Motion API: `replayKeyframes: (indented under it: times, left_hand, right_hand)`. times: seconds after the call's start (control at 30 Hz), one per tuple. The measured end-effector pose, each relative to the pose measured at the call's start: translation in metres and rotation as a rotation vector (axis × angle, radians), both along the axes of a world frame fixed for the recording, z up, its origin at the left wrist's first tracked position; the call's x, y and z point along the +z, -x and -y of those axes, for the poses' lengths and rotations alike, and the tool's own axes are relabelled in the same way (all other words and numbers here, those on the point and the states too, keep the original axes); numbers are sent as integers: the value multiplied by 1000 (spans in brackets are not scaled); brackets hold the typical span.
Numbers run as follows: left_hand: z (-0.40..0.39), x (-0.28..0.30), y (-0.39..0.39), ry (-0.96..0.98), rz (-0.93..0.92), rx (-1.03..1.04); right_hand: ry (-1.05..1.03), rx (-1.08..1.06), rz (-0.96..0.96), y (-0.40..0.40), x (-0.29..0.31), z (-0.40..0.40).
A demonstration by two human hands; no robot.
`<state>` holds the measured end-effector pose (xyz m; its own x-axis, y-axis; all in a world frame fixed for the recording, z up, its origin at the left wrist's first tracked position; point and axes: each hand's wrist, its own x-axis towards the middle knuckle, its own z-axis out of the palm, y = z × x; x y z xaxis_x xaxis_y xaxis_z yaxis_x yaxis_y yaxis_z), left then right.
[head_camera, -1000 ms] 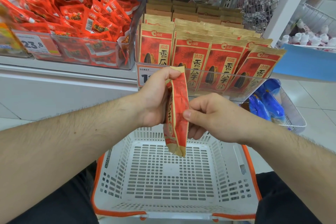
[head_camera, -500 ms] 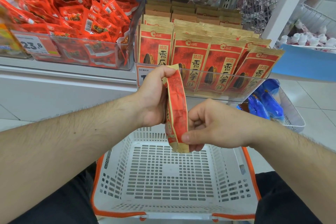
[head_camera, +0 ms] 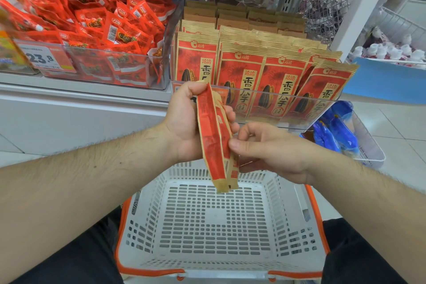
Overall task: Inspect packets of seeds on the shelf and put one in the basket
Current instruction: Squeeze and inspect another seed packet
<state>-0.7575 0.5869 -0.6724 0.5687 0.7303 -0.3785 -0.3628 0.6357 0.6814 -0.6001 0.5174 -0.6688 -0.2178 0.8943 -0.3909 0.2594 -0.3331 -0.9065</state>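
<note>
A red and tan seed packet (head_camera: 213, 138) hangs edge-on above the white basket (head_camera: 221, 221). My left hand (head_camera: 184, 122) grips its upper part, fingers wrapped behind it. My right hand (head_camera: 267, 150) pinches its lower right edge between thumb and fingers. More seed packets (head_camera: 276, 85) of the same kind stand in rows in a clear bin on the shelf right behind my hands. Nothing lies inside the basket, which has orange trim and sits low between my legs.
A clear bin of small red snack packs (head_camera: 103, 37) with a price tag (head_camera: 43, 59) sits on the shelf to the left. A wire basket with blue packs (head_camera: 338, 131) hangs at the right. A white shelf post (head_camera: 362, 4) rises at the upper right.
The packet has turned in my hands, so its narrow edge and back face me more. My right hand has shifted its pinch along the packet's right edge. The basket has not moved.
</note>
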Motion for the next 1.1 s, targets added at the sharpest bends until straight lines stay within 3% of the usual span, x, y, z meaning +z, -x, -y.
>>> replayKeyframes:
  times: [0.07, 0.13, 0.47, 0.63, 1.1]
  left_hand:
    - [1, 0, -1, -6, 42, 3]
    - [0, 2, -1, -25, 27, -6]
    - [9, -1, -9, -334, -368, 147]
    - [10, -1, -8, -423, -462, 92]
    - [12, 4, -7, -321, -513, 107]
  right_hand:
    - [24, -50, -126, 2, -3, 0]
    - [34, -86, -126, 4, -2, 1]
    - [-213, -200, 198, 3, -8, -3]
    - [-284, -290, 292, -4, -7, -7]
    - [-197, -274, 194, -2, 10, -6]
